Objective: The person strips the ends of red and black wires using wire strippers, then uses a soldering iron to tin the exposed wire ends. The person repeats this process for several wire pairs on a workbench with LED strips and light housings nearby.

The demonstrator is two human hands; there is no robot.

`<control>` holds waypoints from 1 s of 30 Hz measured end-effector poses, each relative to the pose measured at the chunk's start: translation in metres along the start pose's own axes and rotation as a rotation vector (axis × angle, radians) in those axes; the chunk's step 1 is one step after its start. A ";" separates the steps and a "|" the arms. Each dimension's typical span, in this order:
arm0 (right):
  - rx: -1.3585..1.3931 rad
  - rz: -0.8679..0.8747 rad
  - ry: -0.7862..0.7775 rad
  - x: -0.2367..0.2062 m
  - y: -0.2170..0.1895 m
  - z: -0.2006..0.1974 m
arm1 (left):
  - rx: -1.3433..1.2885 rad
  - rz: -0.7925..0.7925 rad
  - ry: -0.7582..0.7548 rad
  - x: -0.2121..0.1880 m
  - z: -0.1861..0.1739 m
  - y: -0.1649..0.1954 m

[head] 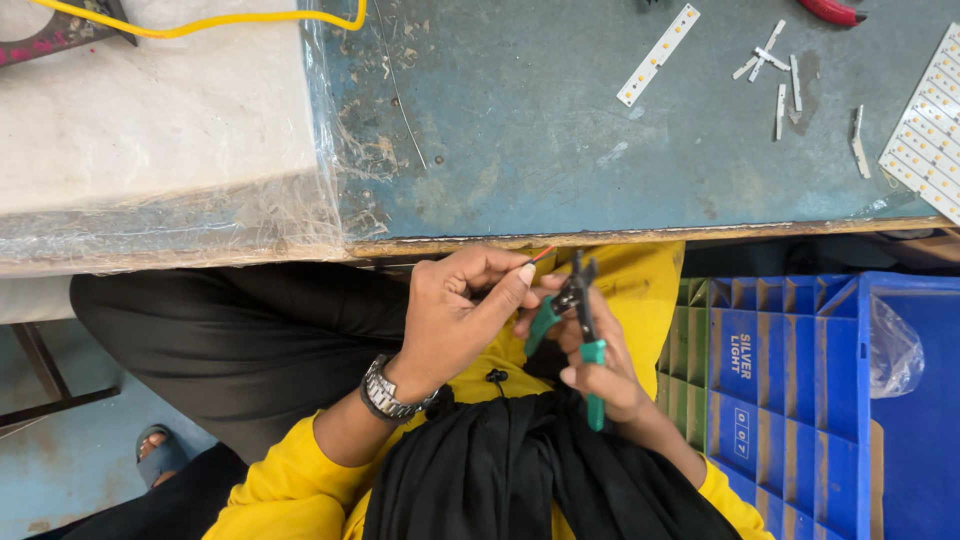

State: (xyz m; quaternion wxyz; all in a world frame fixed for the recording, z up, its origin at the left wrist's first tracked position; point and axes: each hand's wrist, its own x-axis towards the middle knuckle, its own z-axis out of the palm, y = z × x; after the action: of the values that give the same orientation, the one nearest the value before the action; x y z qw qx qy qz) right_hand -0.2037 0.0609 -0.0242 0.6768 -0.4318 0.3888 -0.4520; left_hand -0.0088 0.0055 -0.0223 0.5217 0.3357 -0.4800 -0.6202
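- left hand [455, 315] is pinched shut on a thin wire [541, 254], thumb and forefinger squeezing it, with the red-orange tip poking out up and to the right, just under the tabletop edge
- there's a metal wristwatch [388, 395] on that wrist, with a yellow sleeve behind it
- right hand [600, 365] is wrapped around a pair of green-handled wire cutters [577, 310]; the dark head points up toward the wire tip and sits just beside the left fingertips
- can't really tell if the cutter blades are actually on the wire or only next to it
- both hands hang over the lap, below the front edge of the tabletop, above black fabric and a yellow garment
- the blue-green tabletop [520, 150] is scuffed, and plastic sheeting [180, 215] covers its left part
- further up on it: a long white LED strip [657, 54], a scatter of small white strip pieces [775, 68], and a bigger white LED panel [925, 140] at the right edge
- a yellow cable [200, 22] runs across the top left
- a blue plastic crate [800, 390] sits to the right of the lap
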 end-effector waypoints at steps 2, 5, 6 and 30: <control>0.035 0.068 0.019 0.001 0.001 0.004 | -0.009 -0.011 0.000 0.000 0.002 0.002; 0.013 0.090 -0.001 0.003 0.000 0.007 | 0.016 -0.025 -0.008 0.001 0.004 0.006; 0.009 0.095 0.001 0.004 0.001 0.007 | 0.034 -0.047 -0.012 0.001 0.004 0.008; -0.226 -0.046 0.041 0.003 0.016 -0.001 | 0.144 -0.058 0.019 0.002 0.004 0.011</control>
State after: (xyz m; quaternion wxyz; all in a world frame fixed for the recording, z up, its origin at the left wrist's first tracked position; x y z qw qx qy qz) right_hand -0.1995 0.0611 -0.0402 0.6052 -0.5050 0.4410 -0.4293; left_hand -0.0097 0.0048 -0.0101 0.4825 0.3921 -0.5086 -0.5955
